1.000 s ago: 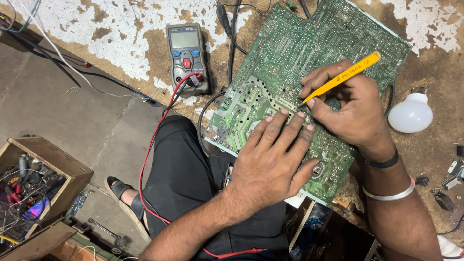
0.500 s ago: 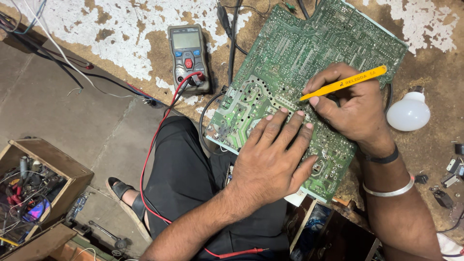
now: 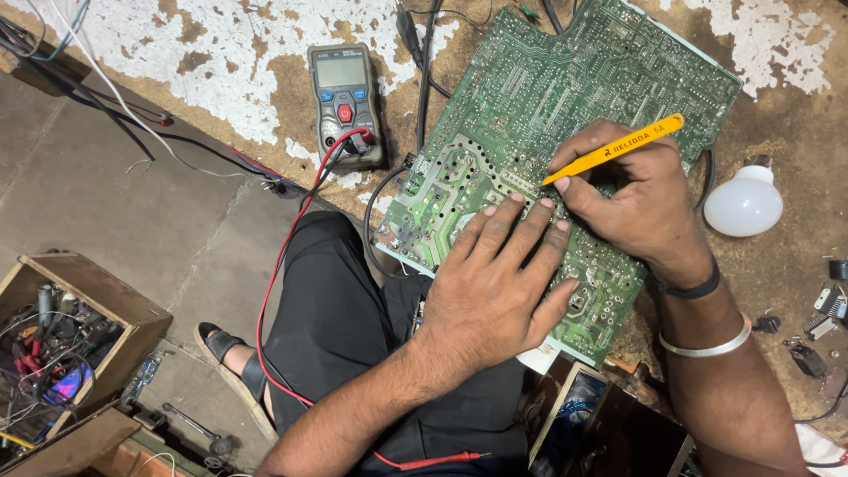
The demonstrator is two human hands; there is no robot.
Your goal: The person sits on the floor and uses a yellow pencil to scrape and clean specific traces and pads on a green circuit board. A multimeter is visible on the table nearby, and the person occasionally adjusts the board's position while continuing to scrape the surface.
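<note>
A large green circuit board (image 3: pixel 565 79) lies solder side up across my lap and the bench edge. My left hand (image 3: pixel 495 283) rests flat on its lower part, fingers spread, holding nothing. My right hand (image 3: pixel 640 199) grips a yellow tool (image 3: pixel 614 148), shaped like tweezers or a probe, its tip touching the board just above my left fingertips. A grey multimeter (image 3: pixel 346 102) sits to the left of the board, with a red lead (image 3: pixel 281 265) running down over my black trousers.
A white bulb (image 3: pixel 745 201) lies to the right of the board. A wooden box of wires and parts (image 3: pixel 62 331) stands at the lower left. Black cables (image 3: pixel 415 53) cross the peeling bench top. Small parts (image 3: pixel 826 305) are scattered at the right.
The yellow tool has tilted flatter in my right hand, with its tip staying on the same area of the board. My left hand has stayed put.
</note>
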